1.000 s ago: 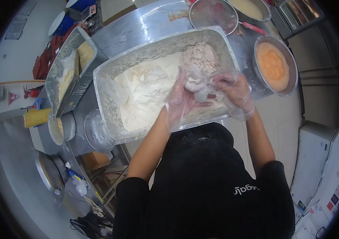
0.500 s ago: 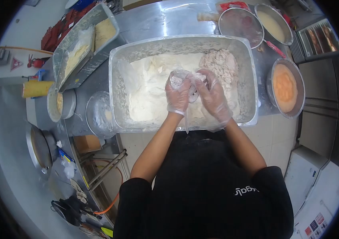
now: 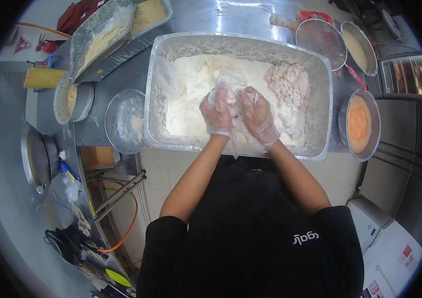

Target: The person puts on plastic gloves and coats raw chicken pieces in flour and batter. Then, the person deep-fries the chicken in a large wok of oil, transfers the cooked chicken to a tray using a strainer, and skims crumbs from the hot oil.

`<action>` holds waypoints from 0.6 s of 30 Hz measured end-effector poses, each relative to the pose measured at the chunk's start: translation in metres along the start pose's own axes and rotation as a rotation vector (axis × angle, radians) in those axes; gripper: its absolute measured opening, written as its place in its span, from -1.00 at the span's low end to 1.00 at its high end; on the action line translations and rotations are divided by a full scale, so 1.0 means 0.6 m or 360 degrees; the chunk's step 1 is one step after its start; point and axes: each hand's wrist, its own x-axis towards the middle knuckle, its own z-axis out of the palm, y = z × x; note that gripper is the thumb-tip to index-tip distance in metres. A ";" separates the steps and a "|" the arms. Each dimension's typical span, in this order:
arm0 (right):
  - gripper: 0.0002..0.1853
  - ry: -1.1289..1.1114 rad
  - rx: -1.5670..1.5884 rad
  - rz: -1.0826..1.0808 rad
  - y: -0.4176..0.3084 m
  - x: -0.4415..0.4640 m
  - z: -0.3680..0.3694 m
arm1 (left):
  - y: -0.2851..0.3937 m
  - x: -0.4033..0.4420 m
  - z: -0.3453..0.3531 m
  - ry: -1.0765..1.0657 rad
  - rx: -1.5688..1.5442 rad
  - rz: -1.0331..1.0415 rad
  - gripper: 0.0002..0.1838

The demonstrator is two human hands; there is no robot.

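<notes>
Both my hands wear clear plastic gloves dusted with flour and come together over a large metal tub [image 3: 240, 40]. A flour-coated piece of what looks like raw meat [image 3: 234, 105] is between them, partly hidden by the fingers. My left hand [image 3: 216, 113] is closed around its left side, thumb pointing up. On the other side, the fingers of my right hand [image 3: 257, 111] are curled and pinch the piece. White flour [image 3: 186, 119] covers most of the tub's bottom. A heap of floured meat pieces [image 3: 290, 82] lies in its right part.
Left of the tub stand a flour-smeared bowl [image 3: 121, 124], a pot [image 3: 83, 102] and a grey divided container [image 3: 121, 54]. To the right are a bowl of orange mixture [image 3: 358, 124], a sieve [image 3: 321, 43] and a pan of pale liquid [image 3: 356, 49]. A metal table [image 3: 221, 17] carries them.
The view has shifted, so the tub appears farther right and slightly higher. My left hand has turned, its thumb now pointing up; the piece stays between both hands.
</notes>
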 end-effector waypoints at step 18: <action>-0.59 -0.0885 -0.0884 -0.0014 0.164 0.035 0.118 | -0.040 0.168 -0.181 -0.1668 0.2359 0.0067 -0.53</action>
